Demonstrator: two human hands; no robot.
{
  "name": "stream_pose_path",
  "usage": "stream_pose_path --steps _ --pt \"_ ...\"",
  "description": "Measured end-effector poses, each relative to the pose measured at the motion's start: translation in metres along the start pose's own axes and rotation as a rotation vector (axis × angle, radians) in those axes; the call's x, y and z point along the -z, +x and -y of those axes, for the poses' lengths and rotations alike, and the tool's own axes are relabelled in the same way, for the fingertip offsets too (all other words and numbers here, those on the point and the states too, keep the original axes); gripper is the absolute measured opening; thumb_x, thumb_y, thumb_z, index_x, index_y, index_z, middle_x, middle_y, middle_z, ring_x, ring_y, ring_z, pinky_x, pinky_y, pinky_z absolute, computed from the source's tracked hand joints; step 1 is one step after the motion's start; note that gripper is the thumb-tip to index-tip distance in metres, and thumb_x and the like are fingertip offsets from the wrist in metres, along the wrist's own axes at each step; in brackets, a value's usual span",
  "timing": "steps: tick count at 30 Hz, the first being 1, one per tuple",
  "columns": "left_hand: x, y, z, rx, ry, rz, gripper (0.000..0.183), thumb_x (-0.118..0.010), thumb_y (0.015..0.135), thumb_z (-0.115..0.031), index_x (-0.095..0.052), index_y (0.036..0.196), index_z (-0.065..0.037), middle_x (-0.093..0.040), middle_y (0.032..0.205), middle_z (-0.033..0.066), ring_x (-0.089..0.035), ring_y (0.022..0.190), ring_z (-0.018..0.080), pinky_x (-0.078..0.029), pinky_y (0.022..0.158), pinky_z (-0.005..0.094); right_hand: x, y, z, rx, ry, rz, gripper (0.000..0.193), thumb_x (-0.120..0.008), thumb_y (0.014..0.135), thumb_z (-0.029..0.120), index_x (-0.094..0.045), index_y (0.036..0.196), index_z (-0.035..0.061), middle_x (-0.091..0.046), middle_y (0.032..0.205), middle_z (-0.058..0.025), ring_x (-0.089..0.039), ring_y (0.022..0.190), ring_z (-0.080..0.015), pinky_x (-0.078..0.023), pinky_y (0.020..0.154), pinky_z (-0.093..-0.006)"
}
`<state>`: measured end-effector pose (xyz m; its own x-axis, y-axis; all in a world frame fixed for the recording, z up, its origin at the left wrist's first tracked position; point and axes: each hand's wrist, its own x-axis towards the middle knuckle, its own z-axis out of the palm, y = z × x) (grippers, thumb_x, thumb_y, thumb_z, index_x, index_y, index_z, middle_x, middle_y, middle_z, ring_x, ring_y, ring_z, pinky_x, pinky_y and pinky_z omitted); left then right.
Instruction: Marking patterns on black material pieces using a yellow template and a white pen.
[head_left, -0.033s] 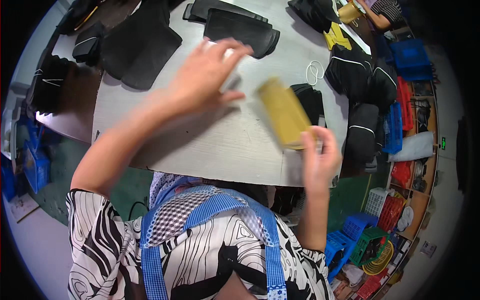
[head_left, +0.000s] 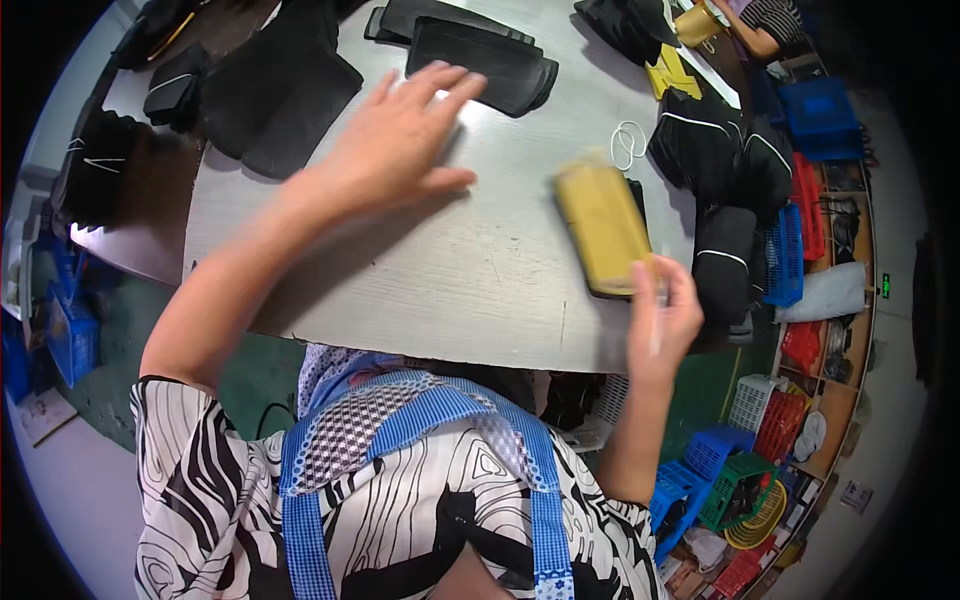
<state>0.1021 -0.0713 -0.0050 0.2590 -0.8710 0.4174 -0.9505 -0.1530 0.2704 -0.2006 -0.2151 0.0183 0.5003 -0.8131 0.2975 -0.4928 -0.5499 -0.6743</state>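
Observation:
My right hand [head_left: 667, 318] grips the near end of a flat yellow rectangular piece [head_left: 605, 225] with rounded corners, slightly blurred. A thin pale stick-like thing [head_left: 656, 330] shows at the same hand; its kind I cannot make out. Beneath the yellow piece, most of a small black stack [head_left: 638, 195] is hidden, and whether the two touch I cannot tell. My left hand [head_left: 405, 130] is open, fingers spread and holding nothing, over the table just short of a fanned stack of black cut pieces [head_left: 480, 65].
Large black cut pieces [head_left: 280, 90] lie on the table [head_left: 450, 290] at the left. Along the right side are tied black bundles [head_left: 695, 140], a loose white elastic loop [head_left: 628, 145] and yellow pieces [head_left: 675, 75]. Another person's arm [head_left: 750, 35] shows at far right, above blue crates [head_left: 820, 118].
My right hand has moved right with the yellow piece, which now covers more of the small black stack. My left hand has shifted slightly left, its fingers more spread.

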Motion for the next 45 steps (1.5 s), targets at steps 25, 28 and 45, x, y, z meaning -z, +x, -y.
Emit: stream_pose_path --steps 25,28,45 --pt "0.004 -0.084 -0.097 0.03 -0.403 0.066 0.037 -0.079 0.084 -0.015 -0.073 0.12 -0.008 -0.061 0.14 0.018 -0.056 0.135 0.0367 -0.047 0.112 0.0509 -0.039 -0.006 0.048 0.008 0.426 0.328 0.03 -0.063 0.104 0.02 -0.061 0.124 -0.003 -0.061 0.095 -0.0078 -0.059 0.079 -0.0141 -0.049 0.072 -0.0273" --pt "0.004 -0.084 -0.095 0.02 -0.394 0.08 0.035 -0.079 0.083 -0.015 -0.073 0.117 -0.009 -0.061 0.139 0.0177 -0.056 0.135 0.0369 -0.047 0.112 0.0513 -0.058 0.019 0.066 0.186 0.416 0.47 0.023 -0.059 0.106 0.016 -0.072 0.101 -0.0023 -0.068 0.085 -0.0096 -0.065 0.073 -0.0163 -0.05 0.069 -0.0276" --pt "0.002 -0.081 -0.095 -0.043 -0.404 0.036 0.025 -0.071 0.075 -0.011 -0.069 0.098 -0.001 -0.06 0.113 0.0184 -0.057 0.117 0.0356 -0.052 0.099 0.0419 -0.067 0.011 0.054 0.422 0.07 0.492 0.013 -0.063 0.098 0.01 -0.07 0.092 0.0019 -0.071 0.089 -0.0131 -0.064 0.08 -0.0339 -0.05 0.071 -0.0432"
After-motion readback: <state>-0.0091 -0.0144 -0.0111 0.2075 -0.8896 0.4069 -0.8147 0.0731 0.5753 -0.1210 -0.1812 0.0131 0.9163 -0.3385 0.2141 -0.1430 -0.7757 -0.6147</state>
